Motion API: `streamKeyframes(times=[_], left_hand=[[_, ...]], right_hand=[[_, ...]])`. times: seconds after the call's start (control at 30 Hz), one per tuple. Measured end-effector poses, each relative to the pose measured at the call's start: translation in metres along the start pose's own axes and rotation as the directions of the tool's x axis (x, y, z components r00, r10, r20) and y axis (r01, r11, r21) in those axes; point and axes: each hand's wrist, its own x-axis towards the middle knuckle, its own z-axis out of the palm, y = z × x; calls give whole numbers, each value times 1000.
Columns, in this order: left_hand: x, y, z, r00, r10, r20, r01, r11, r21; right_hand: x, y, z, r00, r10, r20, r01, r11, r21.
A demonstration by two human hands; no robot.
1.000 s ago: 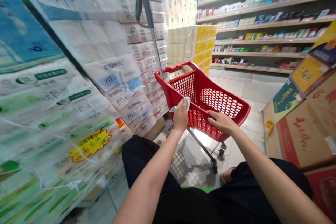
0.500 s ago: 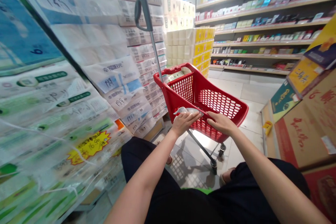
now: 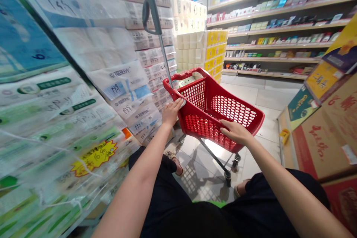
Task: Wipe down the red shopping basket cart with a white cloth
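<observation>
A red plastic shopping cart [image 3: 195,114] with lattice walls stands in front of me, its basket open at the top. My left hand [image 3: 171,113] lies on the near side wall, close to the handle end, pressing a white wipe [image 3: 183,102] against the rim. Most of the wipe is hidden under the fingers. Farther along the same rim, my right hand [image 3: 233,131] grips the edge, thumb on the near side and fingers curled over the top.
Stacked tissue packs [image 3: 117,81] rise close on my left, with a metal pole [image 3: 165,54] between them and the cart. Cardboard cartons [image 3: 323,137] stand on the right. Shelves of boxed goods [image 3: 279,26] line the back beyond the tiled floor [image 3: 251,85].
My left hand has slid along the rim to the left with the wipe, from near my right hand to the handle end. My right hand and the cart stay in place.
</observation>
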Motion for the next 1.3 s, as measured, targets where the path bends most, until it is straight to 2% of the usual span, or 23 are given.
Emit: streamKeyframes(times=[0.1, 0.2, 0.37, 0.47, 0.63, 0.77, 0.87, 0.93, 1.03, 1.1, 1.17, 1.3], left_hand=[[9, -9, 0, 997, -54, -47, 52, 998, -26], [9, -3, 2, 995, -74, -62, 73, 997, -24], [-5, 28, 10, 993, -99, -68, 96, 994, -50], [-15, 52, 15, 996, -68, -59, 62, 993, -96], [-40, 99, 23, 998, 60, -13, -61, 989, -138], [-62, 140, 28, 980, 198, 7, -196, 972, -132], [-72, 165, 28, 932, 363, 6, -358, 923, -138], [-73, 173, 27, 888, 461, 2, -456, 879, -136], [-70, 168, 22, 852, 523, 5, -519, 848, -109], [-65, 153, 18, 860, 510, 13, -507, 858, -86], [-59, 131, 15, 895, 445, 26, -443, 895, -58], [-43, 88, 9, 969, 241, 55, -241, 970, -3]], right_hand=[[0, 0, 1, 1000, -6, -2, 6, 1000, 2], [0, 1, 2, 1000, -16, -5, 16, 1000, -3], [0, 2, 4, 1000, -26, -11, 25, 999, -19], [0, 2, 3, 1000, -9, -12, 8, 1000, -28], [0, 0, 0, 1000, -5, -11, 5, 1000, 9], [0, 1, -1, 1000, -11, -20, 12, 999, 31], [0, 3, 0, 1000, -18, -18, 19, 998, 55], [0, 5, 0, 1000, -13, -14, 13, 998, 63], [-1, 7, 1, 1000, -12, -5, 12, 997, 76], [-2, 7, 0, 1000, -21, -2, 21, 996, 86], [-2, 6, -1, 1000, -12, -1, 12, 997, 80], [-2, 3, -2, 1000, 22, 6, -23, 999, 43]])
